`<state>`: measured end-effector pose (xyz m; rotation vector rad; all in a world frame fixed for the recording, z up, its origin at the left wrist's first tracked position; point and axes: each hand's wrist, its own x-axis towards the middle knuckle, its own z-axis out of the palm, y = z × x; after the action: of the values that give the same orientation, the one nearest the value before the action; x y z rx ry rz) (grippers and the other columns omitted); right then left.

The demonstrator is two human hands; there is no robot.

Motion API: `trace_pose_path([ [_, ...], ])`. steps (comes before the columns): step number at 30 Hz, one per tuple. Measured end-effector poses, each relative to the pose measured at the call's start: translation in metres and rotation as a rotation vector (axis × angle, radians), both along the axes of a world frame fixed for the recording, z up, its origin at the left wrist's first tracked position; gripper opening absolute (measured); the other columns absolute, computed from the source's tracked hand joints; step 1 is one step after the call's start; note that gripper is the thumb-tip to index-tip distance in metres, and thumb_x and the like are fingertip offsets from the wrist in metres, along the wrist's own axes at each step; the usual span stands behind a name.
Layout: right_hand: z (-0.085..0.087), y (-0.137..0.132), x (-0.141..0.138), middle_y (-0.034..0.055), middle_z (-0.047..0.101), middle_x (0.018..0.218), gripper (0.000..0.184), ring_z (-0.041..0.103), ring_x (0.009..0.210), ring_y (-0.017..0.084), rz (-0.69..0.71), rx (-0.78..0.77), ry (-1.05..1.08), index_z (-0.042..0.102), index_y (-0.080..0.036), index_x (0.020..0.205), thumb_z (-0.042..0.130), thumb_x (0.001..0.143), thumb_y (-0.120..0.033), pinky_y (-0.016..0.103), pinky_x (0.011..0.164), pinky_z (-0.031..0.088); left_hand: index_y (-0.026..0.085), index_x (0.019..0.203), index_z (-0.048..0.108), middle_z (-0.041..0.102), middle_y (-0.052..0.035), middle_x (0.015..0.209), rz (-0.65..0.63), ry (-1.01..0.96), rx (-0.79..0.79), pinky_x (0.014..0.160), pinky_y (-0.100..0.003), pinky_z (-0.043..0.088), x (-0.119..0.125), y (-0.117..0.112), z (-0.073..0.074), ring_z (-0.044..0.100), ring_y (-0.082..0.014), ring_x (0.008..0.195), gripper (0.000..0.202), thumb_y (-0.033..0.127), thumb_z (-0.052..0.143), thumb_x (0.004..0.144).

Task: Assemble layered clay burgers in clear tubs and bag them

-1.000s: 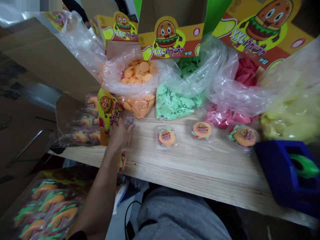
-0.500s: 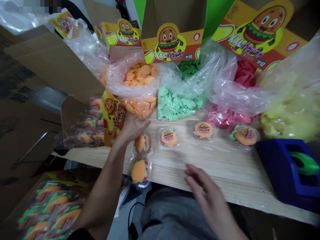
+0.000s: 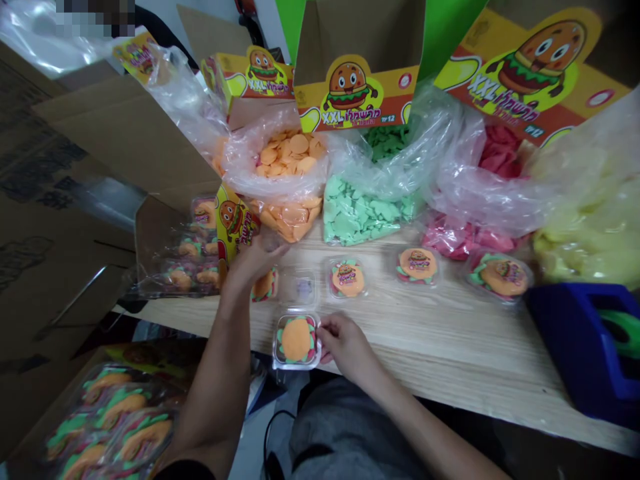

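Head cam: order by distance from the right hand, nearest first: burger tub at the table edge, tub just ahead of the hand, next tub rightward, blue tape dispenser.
Right hand:
1. Burger tub: touching, on the hand's left.
2. Tub ahead: straight ahead.
3. Next tub: ahead, to the right.
4. Blue tape dispenser: far right, on the table.
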<state>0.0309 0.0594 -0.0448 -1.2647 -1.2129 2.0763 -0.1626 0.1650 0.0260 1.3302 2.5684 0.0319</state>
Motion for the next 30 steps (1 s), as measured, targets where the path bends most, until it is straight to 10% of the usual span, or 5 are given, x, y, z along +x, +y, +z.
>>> trace_pose_path([
  [6, 0.014, -0.015, 0.041, -0.0036, 0.049, 0.056, 0.014, 0.050, 0.046, 0.008, 0.020, -0.045, 0.008, 0.049, -0.016, 0.075, 0.046, 0.081, -0.029, 0.021, 0.047, 0.043, 0.011, 0.127, 0.038, 0.045, -0.0230, 0.125, -0.118, 0.124, 0.143, 0.090, -0.045, 0.035, 0.016, -0.017, -0.008, 0.044, -0.0359, 0.115, 0.066, 0.055, 0.046, 0.078],
  [13, 0.027, -0.050, 0.125, -0.0011, 0.054, 0.059, 0.030, 0.049, 0.049, 0.007, -0.030, -0.162, -0.088, 0.052, -0.015, 0.082, 0.050, 0.080, -0.045, 0.020, 0.049, 0.040, 0.016, 0.090, 0.058, 0.064, -0.0066, 0.087, -0.831, -0.134, 0.304, 0.082, -0.036, 0.041, 0.086, -0.080, -0.014, 0.056, -0.0209, 0.086, 0.021, 0.029, 0.041, 0.088],
  [20, 0.032, -0.050, 0.147, -0.0018, 0.055, 0.056, 0.034, 0.048, 0.047, 0.007, -0.233, -0.185, -0.088, 0.057, -0.014, 0.075, 0.059, 0.073, -0.047, 0.020, 0.047, 0.041, 0.022, 0.088, 0.043, 0.054, -0.0069, 0.115, -0.742, -0.711, 0.193, 0.088, -0.032, 0.044, 0.132, -0.117, 0.001, 0.051, -0.0171, 0.109, 0.009, 0.028, 0.048, 0.085],
  [27, 0.027, -0.033, 0.151, -0.0024, 0.057, 0.055, 0.030, 0.051, 0.045, 0.008, -0.334, -0.229, 0.019, 0.058, -0.014, 0.077, 0.061, 0.072, -0.043, 0.020, 0.046, 0.043, 0.021, 0.128, 0.023, 0.038, -0.0182, 0.132, -1.102, -0.750, 0.251, 0.100, -0.048, 0.035, 0.147, -0.145, -0.017, 0.029, -0.0284, 0.129, 0.073, 0.033, 0.066, 0.071],
  [30, 0.024, -0.032, 0.152, -0.0027, 0.057, 0.058, 0.030, 0.051, 0.047, 0.007, -0.370, -0.239, 0.077, 0.058, -0.013, 0.083, 0.061, 0.073, -0.041, 0.020, 0.047, 0.042, 0.022, 0.129, 0.027, 0.041, -0.0153, 0.130, -1.148, -0.701, 0.282, 0.100, -0.049, 0.035, 0.150, -0.149, -0.037, 0.028, -0.0282, 0.129, 0.065, 0.029, 0.062, 0.075],
])
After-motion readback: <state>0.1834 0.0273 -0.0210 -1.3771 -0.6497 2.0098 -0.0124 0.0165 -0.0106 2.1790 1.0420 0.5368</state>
